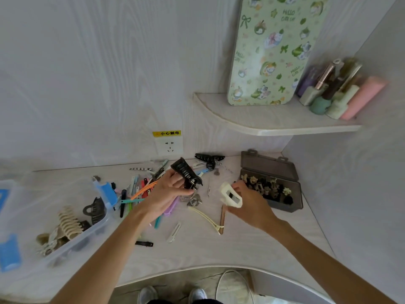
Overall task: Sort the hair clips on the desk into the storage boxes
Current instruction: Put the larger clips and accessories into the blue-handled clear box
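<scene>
My left hand (166,191) holds a black claw clip (186,173) above the middle of the desk. My right hand (249,202) grips a white rectangular claw clip (230,195) just left of the grey storage box (285,207), which stands open and holds several small claw clips. A clear storage box (98,224) with blue latches sits at the left and contains large claw clips in cream and dark tones. Loose clips lie between: another black claw clip (209,159) at the back, colourful flat clips (135,189), a cream duckbill clip (208,218) and a silver clip (195,200).
A wall socket (168,145) with a yellow warning label is behind the desk. A corner shelf (263,121) above right carries a green patterned board (274,51) and cosmetic bottles (337,91). The desk's curved front edge (197,268) lies near my feet.
</scene>
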